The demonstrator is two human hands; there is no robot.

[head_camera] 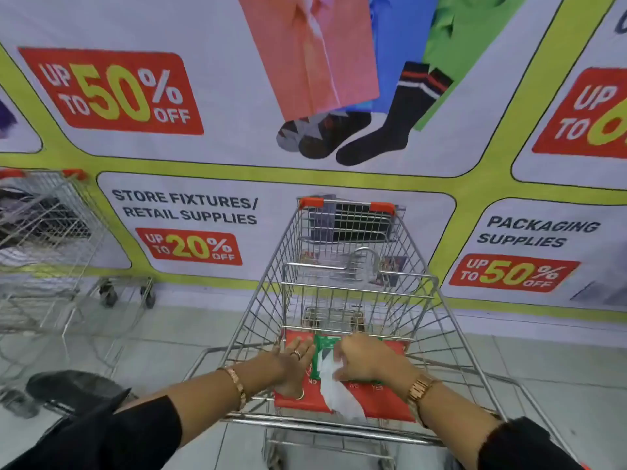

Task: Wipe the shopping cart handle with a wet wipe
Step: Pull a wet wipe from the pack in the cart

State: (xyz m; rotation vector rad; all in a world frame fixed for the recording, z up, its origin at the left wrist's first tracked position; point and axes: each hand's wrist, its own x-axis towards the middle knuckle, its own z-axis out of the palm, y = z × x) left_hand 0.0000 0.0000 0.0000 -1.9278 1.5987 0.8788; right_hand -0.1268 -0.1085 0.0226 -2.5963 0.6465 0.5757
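A metal shopping cart (pixel 342 283) stands in front of me, its handle bar (pixel 325 423) running across the near end. On the red child-seat flap (pixel 390 410) lies a green wet wipe pack (pixel 322 354). My left hand (pixel 291 366) rests flat on the pack's left side, fingers spread. My right hand (pixel 364 362) pinches a white wet wipe (pixel 339 393) that trails down from the pack over the red flap. Both forearms cross above the handle.
A second wire cart (pixel 51 239) stands at the left against a printed sale banner wall (pixel 203 147). A dark shoe (pixel 74 390) is on the tiled floor at lower left. Some flat items lie deep in the cart basket.
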